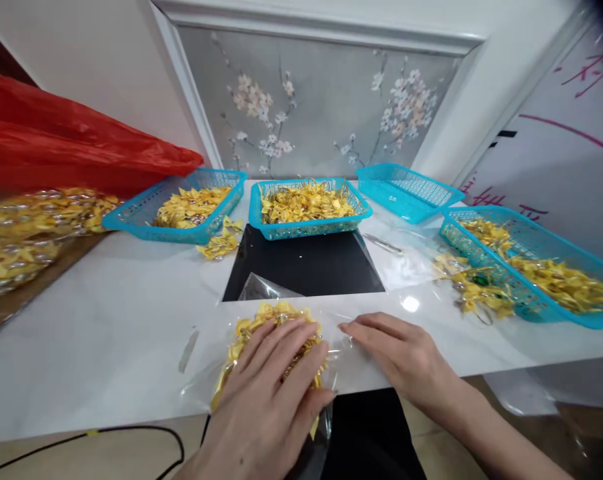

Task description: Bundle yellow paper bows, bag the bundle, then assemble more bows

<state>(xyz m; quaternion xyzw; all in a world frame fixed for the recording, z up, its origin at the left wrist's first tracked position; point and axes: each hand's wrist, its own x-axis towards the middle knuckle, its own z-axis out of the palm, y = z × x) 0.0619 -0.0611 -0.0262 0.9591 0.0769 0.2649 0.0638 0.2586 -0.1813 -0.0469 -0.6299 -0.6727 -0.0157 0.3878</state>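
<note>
A clear plastic bag stuffed with small yellow foil pieces lies at the near edge of the white table. My left hand lies flat on top of the bag with fingers spread, pressing it down. My right hand rests just right of it, fingers stretched flat on the clear film at the bag's mouth. Part of the bag hangs over the table edge.
Several blue mesh baskets stand at the back: two hold yellow pieces, one is bare, and another at right is full. A black mat, a red plastic bag and packed bags lie at left.
</note>
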